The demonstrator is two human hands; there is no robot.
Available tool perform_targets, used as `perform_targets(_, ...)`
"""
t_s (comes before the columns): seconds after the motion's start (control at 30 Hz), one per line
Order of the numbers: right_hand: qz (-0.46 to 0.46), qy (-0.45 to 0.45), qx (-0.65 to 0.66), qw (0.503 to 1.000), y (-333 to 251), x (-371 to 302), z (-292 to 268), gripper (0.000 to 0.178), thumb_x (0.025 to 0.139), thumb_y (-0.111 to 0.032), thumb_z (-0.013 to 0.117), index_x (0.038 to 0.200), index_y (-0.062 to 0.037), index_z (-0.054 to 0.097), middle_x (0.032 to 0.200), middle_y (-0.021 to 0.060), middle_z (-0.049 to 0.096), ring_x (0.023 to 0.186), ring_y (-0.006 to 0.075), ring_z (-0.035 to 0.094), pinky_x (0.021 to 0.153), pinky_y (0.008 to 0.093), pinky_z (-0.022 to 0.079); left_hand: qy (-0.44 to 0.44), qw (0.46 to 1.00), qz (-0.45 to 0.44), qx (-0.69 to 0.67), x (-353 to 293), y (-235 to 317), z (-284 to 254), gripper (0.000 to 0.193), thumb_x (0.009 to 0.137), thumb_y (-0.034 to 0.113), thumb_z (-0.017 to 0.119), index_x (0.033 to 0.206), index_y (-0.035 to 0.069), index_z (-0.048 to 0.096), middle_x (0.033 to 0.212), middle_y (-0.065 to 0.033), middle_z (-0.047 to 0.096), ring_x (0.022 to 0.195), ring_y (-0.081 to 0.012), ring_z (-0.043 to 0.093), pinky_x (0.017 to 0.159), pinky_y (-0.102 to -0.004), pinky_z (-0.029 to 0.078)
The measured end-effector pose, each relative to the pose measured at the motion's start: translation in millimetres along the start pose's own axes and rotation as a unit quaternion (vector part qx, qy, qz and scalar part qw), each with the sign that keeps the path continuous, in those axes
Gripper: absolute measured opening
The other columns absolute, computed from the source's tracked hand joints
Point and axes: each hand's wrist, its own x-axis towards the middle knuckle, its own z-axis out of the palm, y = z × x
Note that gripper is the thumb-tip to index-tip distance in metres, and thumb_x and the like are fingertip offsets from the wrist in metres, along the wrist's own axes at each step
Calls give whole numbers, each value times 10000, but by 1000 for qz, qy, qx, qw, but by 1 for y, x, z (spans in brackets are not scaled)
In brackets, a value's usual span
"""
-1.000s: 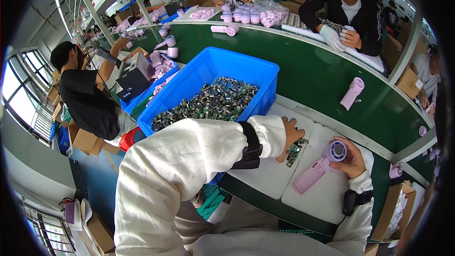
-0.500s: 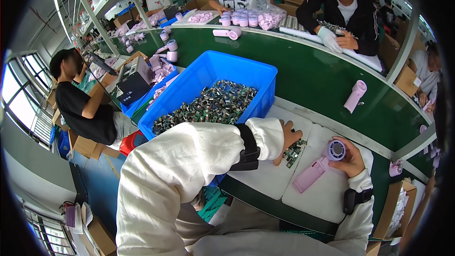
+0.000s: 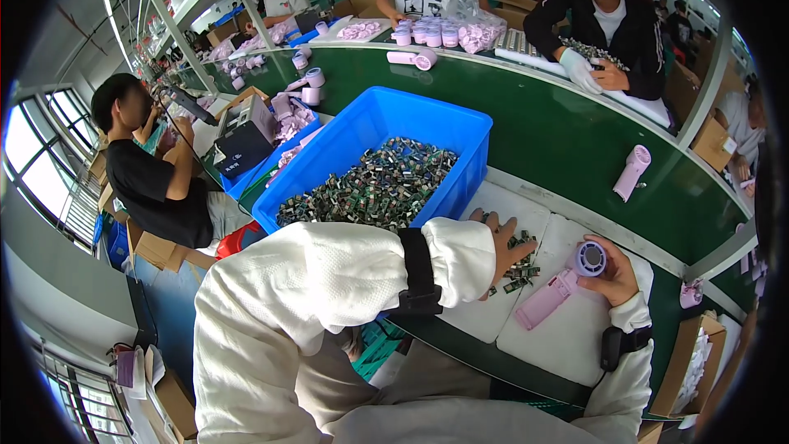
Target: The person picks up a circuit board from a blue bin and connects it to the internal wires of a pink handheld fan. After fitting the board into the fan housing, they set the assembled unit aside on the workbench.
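My right hand (image 3: 618,278) is closed round the head of a pink handheld fan (image 3: 546,301). Its round purple-grey grille faces up, and the handle slants down to the left over the white pad (image 3: 555,349). My left hand (image 3: 503,248) reaches across with its fingers spread over a small heap of green circuit boards (image 3: 521,273). The fingertips touch or hover just above these boards; part of the heap is under the hand. Left of that hand stands a blue bin (image 3: 482,156) holding many more circuit boards (image 3: 370,185).
Another pink fan (image 3: 633,171) lies on the green surface (image 3: 542,127) beyond the pads. Co-workers sit across and at the left among pink parts. A cardboard box (image 3: 689,362) with white pieces stands at the right. A metal post (image 3: 713,74) rises at the far right.
My left hand's fingers have spread wider, and the circuit boards beneath have fanned out on the pad. The right hand keeps hold of the fan. The whole view has shifted slightly.
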Motion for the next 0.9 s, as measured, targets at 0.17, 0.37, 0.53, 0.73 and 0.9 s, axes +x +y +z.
perform_targets(0.17, 1, 2, 5, 1000, 0, 0, 0, 803, 677, 58, 856, 1398, -53, 522, 1275, 53, 605, 1174, 178, 593, 1031, 334, 484, 63, 997, 33, -43, 1, 16, -4, 653, 720, 255, 785, 1313, 134, 543, 1241, -171, 575, 1139, -369, 584, 936, -480, 468)
perform_targets(0.37, -15, -4, 4, 1000, 2, 2, 2, 797, 682, 66, 849, 1398, -56, 522, 1259, 47, 607, 1168, 174, 596, 1027, 333, 490, -40, 993, 109, -16, 19, 40, 11, 392, 728, 179, 749, 1093, 54, 677, 1091, -118, 619, 1045, -335, 608, 880, -422, 496)
perform_targets(0.53, -15, 2, 1, 1000, 4, 3, 0, 795, 682, 77, 841, 1398, -55, 522, 1251, 43, 607, 1171, 170, 591, 1026, 334, 491, 130, 981, 107, 91, 14, 54, 32, 151, 758, 176, 678, 834, 73, 758, 1056, -125, 651, 1010, -303, 623, 798, -405, 488)
perform_targets(0.73, -13, 2, 12, 1000, 3, 2, 1, 809, 673, 68, 820, 1411, -54, 511, 1273, 44, 593, 1181, 175, 572, 1048, 329, 464, 135, 982, 40, 125, 9, 66, 43, 203, 703, 168, 683, 838, 39, 763, 1063, -157, 642, 989, -301, 604, 778, -395, 482)
perform_targets(0.9, -15, -8, -5, 1000, -1, 0, 3, 816, 677, 65, 791, 1427, -55, 495, 1299, 47, 579, 1192, 177, 559, 1057, 310, 441, 94, 984, 71, 134, 10, 69, 30, 195, 683, 171, 694, 820, 46, 756, 977, -154, 665, 939, -296, 625, 752, -385, 480)
